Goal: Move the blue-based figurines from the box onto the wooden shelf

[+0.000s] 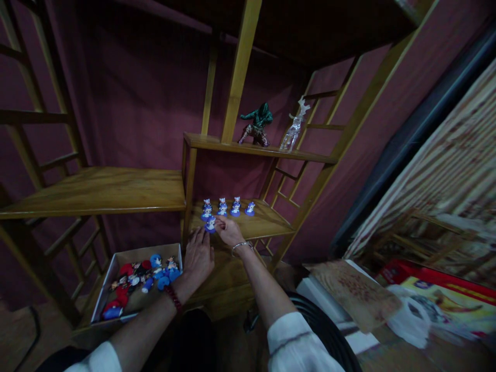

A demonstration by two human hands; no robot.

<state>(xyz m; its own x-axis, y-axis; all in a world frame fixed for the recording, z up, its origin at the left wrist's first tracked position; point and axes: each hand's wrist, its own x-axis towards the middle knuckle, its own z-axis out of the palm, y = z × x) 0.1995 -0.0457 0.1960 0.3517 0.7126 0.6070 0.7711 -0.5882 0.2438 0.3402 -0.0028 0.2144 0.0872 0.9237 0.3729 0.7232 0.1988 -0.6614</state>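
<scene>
Small blue-and-white figurines (235,208) stand in rows on the lower right wooden shelf (267,223), with darker ones behind them. At the shelf's front left is one more blue-and-white figurine (210,223). My right hand (229,231), with a silver bracelet at the wrist, has its thumb and fingers pinched at that figurine's right side. Just below and left of it, my left hand (199,254) rests near the shelf's front edge, back upward; its fingertips are partly hidden, and whether it holds anything cannot be seen.
A white box (104,287) of red and blue toys sits at the lower left. Above the figurines, a dark green figure (259,124) and a clear deer figure (294,126) stand on a higher shelf. Cardboard (349,289), a plastic bag (411,315) and a coiled black hose (321,325) are at right.
</scene>
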